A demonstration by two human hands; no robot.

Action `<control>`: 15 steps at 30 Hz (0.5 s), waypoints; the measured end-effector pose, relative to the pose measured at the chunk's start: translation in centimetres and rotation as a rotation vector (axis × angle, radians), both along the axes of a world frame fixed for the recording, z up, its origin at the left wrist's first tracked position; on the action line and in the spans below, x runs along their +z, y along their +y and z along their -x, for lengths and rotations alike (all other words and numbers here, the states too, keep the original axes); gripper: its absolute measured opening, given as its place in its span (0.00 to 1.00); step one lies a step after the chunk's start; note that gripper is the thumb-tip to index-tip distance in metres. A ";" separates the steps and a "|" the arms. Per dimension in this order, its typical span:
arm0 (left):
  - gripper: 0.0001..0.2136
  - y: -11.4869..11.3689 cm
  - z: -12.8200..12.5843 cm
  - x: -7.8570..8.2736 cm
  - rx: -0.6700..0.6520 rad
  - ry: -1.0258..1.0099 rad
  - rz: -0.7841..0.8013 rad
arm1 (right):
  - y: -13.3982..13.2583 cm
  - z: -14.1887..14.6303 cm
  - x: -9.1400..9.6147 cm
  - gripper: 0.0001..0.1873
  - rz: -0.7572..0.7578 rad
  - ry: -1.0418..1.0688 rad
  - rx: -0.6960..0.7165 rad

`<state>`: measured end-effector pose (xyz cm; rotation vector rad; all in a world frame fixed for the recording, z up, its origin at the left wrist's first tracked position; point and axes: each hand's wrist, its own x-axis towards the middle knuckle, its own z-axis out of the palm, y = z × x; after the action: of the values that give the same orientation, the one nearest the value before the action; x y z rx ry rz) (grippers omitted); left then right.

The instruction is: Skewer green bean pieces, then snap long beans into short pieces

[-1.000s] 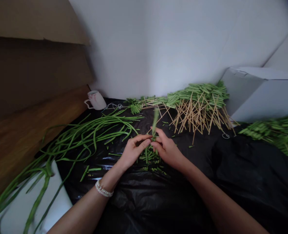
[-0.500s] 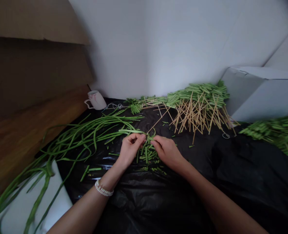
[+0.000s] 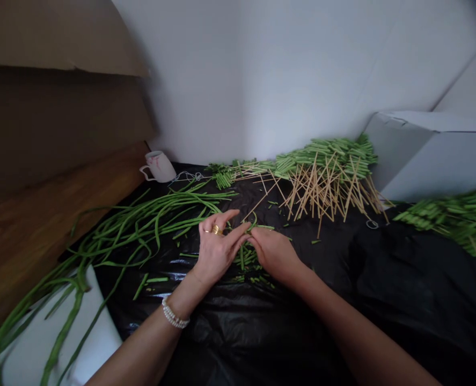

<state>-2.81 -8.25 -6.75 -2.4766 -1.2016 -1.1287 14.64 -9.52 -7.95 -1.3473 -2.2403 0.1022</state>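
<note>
My left hand (image 3: 217, 249), with gold rings and a beaded bracelet (image 3: 175, 315), has its fingers stretched apart. Its thumb and index finger reach to the fingertips of my right hand (image 3: 277, 253). My right hand is closed, and green long bean pieces (image 3: 266, 228) show just beyond its knuckles; what lies inside the fingers is mostly hidden. Below and between both hands is a loose heap of short cut bean pieces (image 3: 246, 258). One thin wooden skewer (image 3: 257, 205) points toward the heap from behind.
Whole long beans (image 3: 145, 222) trail leftward over a white surface (image 3: 88, 343). Beans on skewers (image 3: 326, 153) are piled at the back, with another pile (image 3: 455, 214) at right. A mug (image 3: 160, 166), a white box (image 3: 426, 150) and black plastic sheeting (image 3: 229, 338) surround them.
My left hand has opened from its pinch, its fingers now stretched out. The pale bean strand beside it is no longer visible there. My right hand has stayed nearly in place.
</note>
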 end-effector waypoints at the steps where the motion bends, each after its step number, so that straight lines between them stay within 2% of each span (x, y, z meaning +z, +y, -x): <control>1: 0.09 0.1 0.0 0.1 -0.003 0.054 0.014 | -0.1 0.0 0.0 0.11 -0.025 -0.041 -0.004; 5: 0.10 0.6 0.1 0.4 -0.095 0.212 0.199 | -0.1 0.0 -0.1 0.11 -0.123 -0.167 0.004; 8: 0.12 0.7 0.2 0.4 -0.138 0.192 0.305 | 0.0 -0.2 -0.1 0.11 -0.082 -0.100 0.077; 12: 0.15 0.5 0.2 0.7 -0.235 0.031 0.436 | 0.1 -0.5 0.9 0.13 0.114 0.258 0.202; 15: 0.15 0.3 0.1 1.0 -0.267 -0.119 0.482 | 0.2 -0.5 1.5 0.15 0.376 0.631 0.287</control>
<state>-2.95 -7.98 -5.76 -3.0433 -1.3361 -1.1745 15.15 -9.32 -6.43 -0.9616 -1.8893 0.9513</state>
